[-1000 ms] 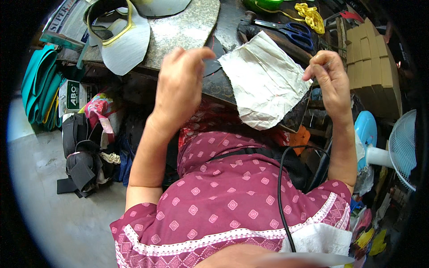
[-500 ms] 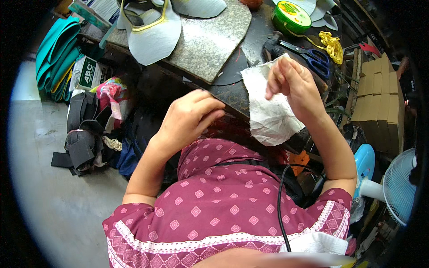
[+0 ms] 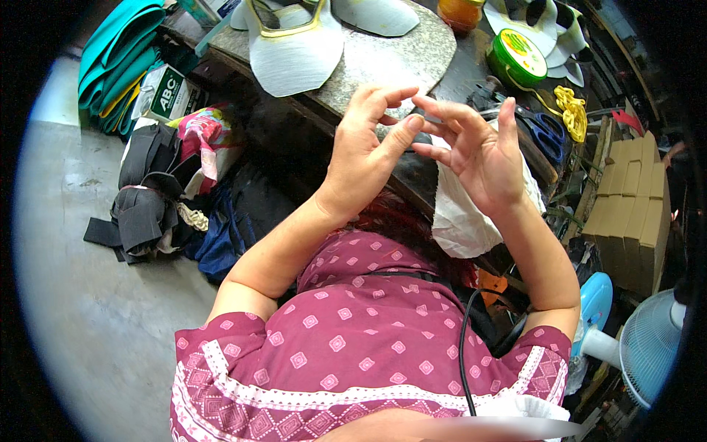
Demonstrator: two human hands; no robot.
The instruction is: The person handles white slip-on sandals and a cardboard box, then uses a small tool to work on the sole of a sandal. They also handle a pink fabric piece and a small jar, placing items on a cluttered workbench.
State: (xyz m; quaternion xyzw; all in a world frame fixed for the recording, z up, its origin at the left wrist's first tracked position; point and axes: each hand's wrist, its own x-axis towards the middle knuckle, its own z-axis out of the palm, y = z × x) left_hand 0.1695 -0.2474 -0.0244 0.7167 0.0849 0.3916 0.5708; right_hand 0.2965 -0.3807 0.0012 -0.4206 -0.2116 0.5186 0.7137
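My left hand [image 3: 370, 151] and my right hand [image 3: 479, 151] are raised over the near edge of the work table, fingertips close together or touching. Both have thumb and fingers apart, and I make out nothing held in either. The right little finger points up. Beneath my right hand a crumpled white cloth or paper sheet [image 3: 460, 217] hangs over the table edge. Beyond my left hand, a grey curved piece with a yellowish edge [image 3: 297, 62], resembling a shoe upper, lies on a speckled stone slab [image 3: 434, 44]. Blue-handled scissors [image 3: 546, 135] lie right of my right hand, partly hidden.
Farther right are a round green tin [image 3: 517, 59], an orange jar [image 3: 460, 15] and a yellow cloth strip bundle [image 3: 571, 114]. Brown cartons [image 3: 630, 210] and a blue fan [image 3: 652, 346] stand at right. Folded green material [image 3: 114, 62] and black strips [image 3: 143, 210] are at left.
My left hand has moved up and right, its fingers spreading. My right hand has opened from a loose curl, and the hands have come together. The view has shifted slightly.
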